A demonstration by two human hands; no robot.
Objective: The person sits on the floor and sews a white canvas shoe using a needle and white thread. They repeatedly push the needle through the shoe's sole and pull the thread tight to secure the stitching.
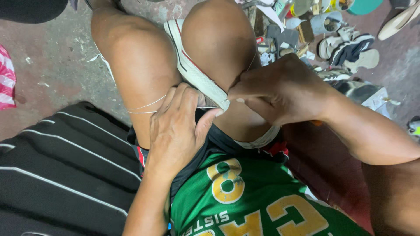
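At centre frame I see a white sneaker (192, 70) with a thin red stripe along its sole edge, and pale white thread (144, 107) beside it. Lower down, my jersey (245, 205) is green with yellow print. Lower left, a bag (61, 166) is black with white stripes. The floor (52, 61) is dull reddish-grey. At the left edge is a red-and-white striped bag (5, 83).

Matt white rubber-edged shoe (197, 74), thin pale thread (146, 107), rough concrete floor (57, 65).

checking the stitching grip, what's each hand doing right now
Left hand: fingers pressed on the white shoe, thumb by the needle.
Right hand: fingers pinched closed at the shoe's sole edge; what they hold cannot be told.
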